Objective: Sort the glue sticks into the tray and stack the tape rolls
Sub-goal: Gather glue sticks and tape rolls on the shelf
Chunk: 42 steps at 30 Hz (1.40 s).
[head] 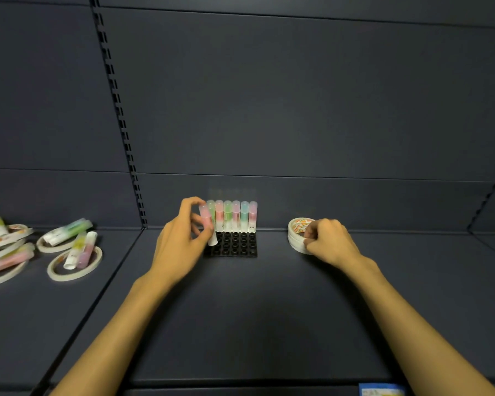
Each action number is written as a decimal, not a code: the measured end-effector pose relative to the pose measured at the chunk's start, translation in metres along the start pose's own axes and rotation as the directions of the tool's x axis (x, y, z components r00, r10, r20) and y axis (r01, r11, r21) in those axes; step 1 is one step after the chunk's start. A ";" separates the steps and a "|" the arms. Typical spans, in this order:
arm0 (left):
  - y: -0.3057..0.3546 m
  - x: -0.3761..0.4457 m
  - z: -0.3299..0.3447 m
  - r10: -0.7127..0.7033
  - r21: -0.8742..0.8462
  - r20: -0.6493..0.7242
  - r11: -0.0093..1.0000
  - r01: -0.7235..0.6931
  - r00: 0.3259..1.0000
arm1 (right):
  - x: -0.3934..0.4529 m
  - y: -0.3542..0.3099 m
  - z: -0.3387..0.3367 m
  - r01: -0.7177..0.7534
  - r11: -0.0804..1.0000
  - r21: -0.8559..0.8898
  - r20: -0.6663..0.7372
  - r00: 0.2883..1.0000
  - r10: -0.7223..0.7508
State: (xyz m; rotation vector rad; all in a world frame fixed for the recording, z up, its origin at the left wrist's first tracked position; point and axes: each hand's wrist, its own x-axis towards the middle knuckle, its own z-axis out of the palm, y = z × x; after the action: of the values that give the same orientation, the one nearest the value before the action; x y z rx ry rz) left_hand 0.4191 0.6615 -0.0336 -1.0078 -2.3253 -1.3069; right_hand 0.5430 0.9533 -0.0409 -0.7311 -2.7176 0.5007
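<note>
**Glue stick over the tray, hand on the tape stack**

The dark shelf carries all items. On its left part lie loose tape rolls mixed with loose glue sticks. In the middle stands the black tray, with six glue sticks upright in its back row. The left hand pinches a pink glue stick, tilted, its lower end at the tray's left holes. The right hand closes its fingers around a small stack of tape rolls to the right of the tray.
</note>
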 end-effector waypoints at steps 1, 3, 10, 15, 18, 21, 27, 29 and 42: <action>-0.002 0.003 0.003 0.021 0.030 0.003 0.999 -0.021 1.000 | 0.000 -0.001 0.001 0.009 1.000 0.003 -0.021 1.000 -0.009; -0.009 0.010 0.010 0.061 0.096 0.020 0.993 -0.063 0.998 | 0.000 -0.002 0.004 0.053 0.999 0.001 -0.104 0.993 -0.053; -0.029 0.034 0.030 0.197 0.357 -0.014 0.917 -0.179 0.980 | -0.004 -0.030 0.008 0.263 0.965 0.011 -0.280 0.927 -0.249; -0.034 0.044 0.043 0.267 0.476 0.008 0.846 -0.238 0.964 | -0.004 -0.046 0.014 0.301 0.954 -0.010 -0.264 0.919 -0.293; -0.039 0.047 0.051 0.274 0.528 0.026 0.813 -0.246 0.961 | -0.005 -0.049 0.016 0.324 0.946 -0.008 -0.251 0.915 -0.316; -0.043 0.050 0.055 0.278 0.563 0.027 0.789 -0.245 0.960 | -0.007 -0.050 0.018 0.324 0.945 -0.034 -0.255 0.912 -0.322; -0.044 0.056 0.056 0.327 0.634 0.052 0.719 -0.284 0.944 | -0.007 -0.051 0.019 0.315 0.948 -0.041 -0.237 0.919 -0.316; -0.045 0.056 0.056 0.344 0.641 0.051 0.708 -0.294 0.938 | -0.008 -0.052 0.020 0.318 0.947 -0.045 -0.237 0.918 -0.319; -0.052 0.063 0.058 0.356 0.606 -0.083 0.759 -0.236 0.931 | -0.009 -0.048 0.021 0.326 0.945 -0.002 -0.219 0.922 -0.318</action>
State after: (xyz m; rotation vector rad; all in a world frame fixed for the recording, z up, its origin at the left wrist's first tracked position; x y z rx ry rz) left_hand 0.3429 0.7193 -0.0637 -0.9276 -2.0893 -0.4701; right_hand 0.5227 0.9038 -0.0420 -0.2961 -2.5450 0.3639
